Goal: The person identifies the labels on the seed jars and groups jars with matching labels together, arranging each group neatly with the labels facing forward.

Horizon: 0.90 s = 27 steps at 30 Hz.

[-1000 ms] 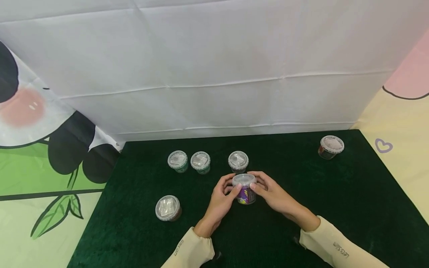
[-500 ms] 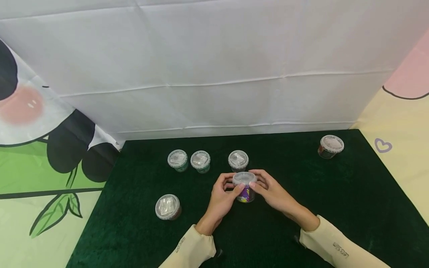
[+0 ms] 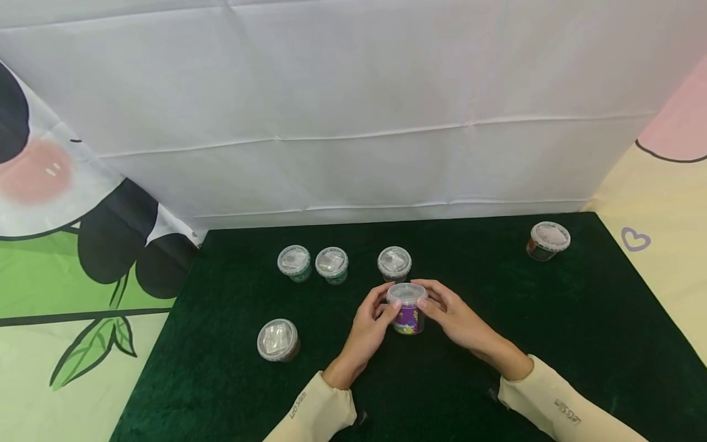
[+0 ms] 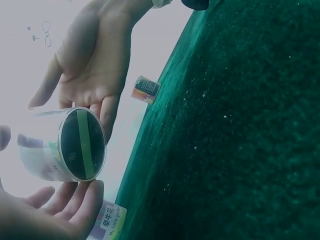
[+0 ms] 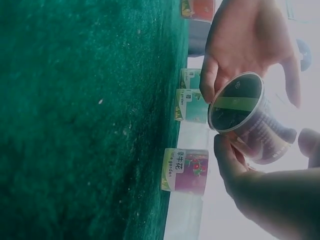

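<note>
Both hands hold a small clear plastic tub (image 3: 409, 319) with a purple label and a translucent lid (image 3: 407, 293). My left hand (image 3: 363, 328) grips its left side and my right hand (image 3: 463, 322) its right side, thumbs toward me and the other fingers curled behind. From below, the wrist views show the tub raised off the cloth, its dark bottom (image 4: 75, 150) crossed by a pale green strip. Just behind it stands a similar lidded tub (image 3: 394, 263), partly hidden; the right wrist view shows a purple-labelled tub (image 5: 187, 171) standing on the cloth.
Two green-labelled tubs (image 3: 294, 262) (image 3: 331, 264) stand at the back left. A brownish tub (image 3: 278, 341) is at the left, another (image 3: 548, 240) at the far right. Dark green cloth (image 3: 469, 393) covers the table; a white sheet (image 3: 353, 123) hangs behind.
The held tub has turned slightly between the hands, so more of its purple label faces me. Both hands keep their grip and stay nearly in place. The head view has shifted a little.
</note>
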### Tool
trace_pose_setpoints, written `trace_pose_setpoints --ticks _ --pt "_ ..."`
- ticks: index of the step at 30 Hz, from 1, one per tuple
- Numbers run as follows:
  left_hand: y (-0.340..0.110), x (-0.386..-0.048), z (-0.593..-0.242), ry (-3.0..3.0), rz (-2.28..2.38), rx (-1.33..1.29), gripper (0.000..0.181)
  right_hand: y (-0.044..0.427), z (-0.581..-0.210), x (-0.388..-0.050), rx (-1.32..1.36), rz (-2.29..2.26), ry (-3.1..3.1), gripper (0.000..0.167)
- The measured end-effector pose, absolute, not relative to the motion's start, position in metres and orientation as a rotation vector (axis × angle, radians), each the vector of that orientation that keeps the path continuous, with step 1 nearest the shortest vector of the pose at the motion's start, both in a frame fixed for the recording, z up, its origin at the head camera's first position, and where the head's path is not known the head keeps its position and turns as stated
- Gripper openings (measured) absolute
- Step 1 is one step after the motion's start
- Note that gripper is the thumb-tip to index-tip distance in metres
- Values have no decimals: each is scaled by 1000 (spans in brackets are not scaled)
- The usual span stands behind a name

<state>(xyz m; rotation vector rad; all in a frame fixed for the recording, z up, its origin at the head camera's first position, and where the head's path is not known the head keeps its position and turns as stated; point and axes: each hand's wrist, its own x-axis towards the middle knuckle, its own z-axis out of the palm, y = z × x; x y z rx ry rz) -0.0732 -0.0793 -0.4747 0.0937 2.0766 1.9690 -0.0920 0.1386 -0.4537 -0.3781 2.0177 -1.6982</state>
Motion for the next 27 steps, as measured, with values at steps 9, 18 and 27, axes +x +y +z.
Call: trace_pose_setpoints --ticks 9,18,27 --pt "-75 -72 -477 2124 1998 100 52 141 -458 -91 -392 -1704 2036 60" --pt "-70 -70 -480 2164 2009 48 48 138 -460 -92 -370 -1677 2099 56" --pt "-75 -72 -480 2037 2020 113 55 143 -457 -91 -371 -1698 2030 57"
